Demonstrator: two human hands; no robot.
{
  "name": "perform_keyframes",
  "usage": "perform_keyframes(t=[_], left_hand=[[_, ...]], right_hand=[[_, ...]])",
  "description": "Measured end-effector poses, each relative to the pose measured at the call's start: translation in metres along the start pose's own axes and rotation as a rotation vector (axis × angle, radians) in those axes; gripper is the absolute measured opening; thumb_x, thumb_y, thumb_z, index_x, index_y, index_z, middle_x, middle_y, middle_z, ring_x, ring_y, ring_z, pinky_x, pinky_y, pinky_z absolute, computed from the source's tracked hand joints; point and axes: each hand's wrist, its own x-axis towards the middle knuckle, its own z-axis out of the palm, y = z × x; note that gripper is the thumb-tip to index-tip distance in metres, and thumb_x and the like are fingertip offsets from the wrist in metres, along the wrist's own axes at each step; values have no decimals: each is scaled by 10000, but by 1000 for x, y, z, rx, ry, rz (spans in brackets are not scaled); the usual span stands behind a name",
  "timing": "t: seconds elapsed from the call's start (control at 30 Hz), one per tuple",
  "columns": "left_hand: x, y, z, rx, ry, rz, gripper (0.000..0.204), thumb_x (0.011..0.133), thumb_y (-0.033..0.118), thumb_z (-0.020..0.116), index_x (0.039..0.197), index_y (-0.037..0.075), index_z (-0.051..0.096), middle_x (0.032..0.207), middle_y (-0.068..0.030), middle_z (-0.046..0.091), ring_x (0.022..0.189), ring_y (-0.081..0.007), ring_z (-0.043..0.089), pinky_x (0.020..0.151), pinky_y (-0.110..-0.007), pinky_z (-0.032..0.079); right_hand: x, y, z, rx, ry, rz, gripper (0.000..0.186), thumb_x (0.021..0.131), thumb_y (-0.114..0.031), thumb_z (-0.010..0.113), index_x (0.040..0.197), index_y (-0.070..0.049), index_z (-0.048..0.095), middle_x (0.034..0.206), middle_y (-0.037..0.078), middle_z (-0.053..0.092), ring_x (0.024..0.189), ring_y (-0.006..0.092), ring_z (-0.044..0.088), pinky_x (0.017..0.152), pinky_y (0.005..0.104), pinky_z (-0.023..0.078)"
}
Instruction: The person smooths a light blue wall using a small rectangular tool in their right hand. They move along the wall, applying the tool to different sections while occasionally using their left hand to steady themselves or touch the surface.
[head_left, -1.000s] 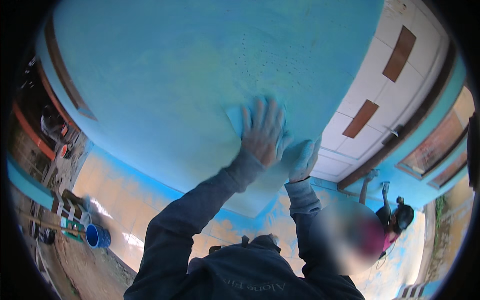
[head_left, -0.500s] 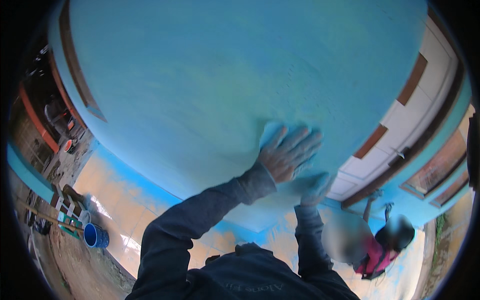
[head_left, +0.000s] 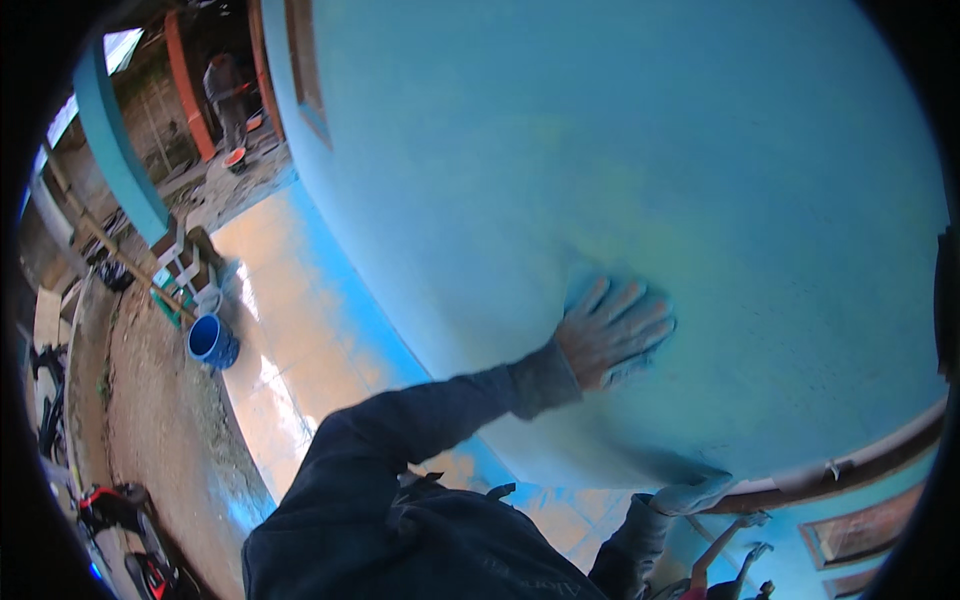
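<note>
My left hand [head_left: 618, 335] lies flat on the turquoise wall [head_left: 480, 200], fingers stretched out and dusted pale blue. Under it is a thin, dusty sheet that looks like sandpaper [head_left: 578, 283]; its corner shows past the index finger and the rest is covered. Lower right, my right hand [head_left: 695, 493] rests near the bottom of the visible wall. Its fingers are extended and coated in pale dust, and I see nothing in them. Yellowish patches and small dark scratches mark the wall about my left hand.
Blue dust covers the tiled floor [head_left: 290, 260] along the wall. A blue bucket [head_left: 213, 342] stands at the tiles' edge, left. A motorbike [head_left: 130, 540] is lower left. Another person [head_left: 228, 95] stands far left; a co-worker's arms [head_left: 728, 550] reach up at lower right.
The view has swung to the right along the wall, bringing more floor into sight at left. My left hand stays on the sheet; my right hand appears lower and farther from it.
</note>
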Motion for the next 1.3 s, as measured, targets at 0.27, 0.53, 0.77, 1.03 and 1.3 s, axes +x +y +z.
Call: perform_keyframes(t=[0.27, 0.53, 0.77, 1.03, 1.3], left_hand=[[-1, -110, -12, -228, 343, -470, 684, 880, 420, 381, 1347, -56, 228, 1422, -243, 143, 1308, -460, 65, 1022, -602, 66], [-84, -203, -9, -206, 124, -314, 614, 881, 392, 400, 1334, -6, 284, 1403, -262, 181, 1283, -487, 136, 1020, -603, 99], [-118, -261, 13, -290, 326, -771, 661, 917, 422, 287, 1366, -48, 169, 1422, -277, 72, 1313, -457, 29, 1041, -567, 44], [-165, -365, 6, -414, 441, -923, 649, 921, 411, 317, 1384, -8, 138, 1437, -245, 62, 1327, -420, 15, 1055, -536, 37], [-200, -335, 9, -449, 354, -1048, 659, 927, 380, 335, 1401, 19, 54, 1456, -201, 30, 1344, -363, -15, 1075, -477, 32]], right_hand=[[9, 50, -35, -362, 119, -93, 490, 937, -353, 245, 1109, 44, 474, 1068, 177, 492, 926, 264, 511, 761, 369, 439], [-9, 1, 33, -679, 413, -285, 521, 917, -389, 246, 1137, 33, 458, 1166, 179, 450, 1042, 272, 459, 866, 396, 387], [-71, -3, 89, -792, 395, -315, 563, 893, -437, 250, 1148, 24, 448, 1192, 170, 430, 1074, 280, 429, 883, 423, 356], [-93, 0, 108, -868, 370, -280, 613, 865, -492, 254, 1161, 13, 436, 1221, 159, 408, 1110, 290, 395, 902, 454, 320], [-102, 18, 117, -939, 344, -217, 665, 837, -547, 258, 1174, 2, 425, 1250, 148, 386, 1147, 299, 360, 922, 486, 284]])
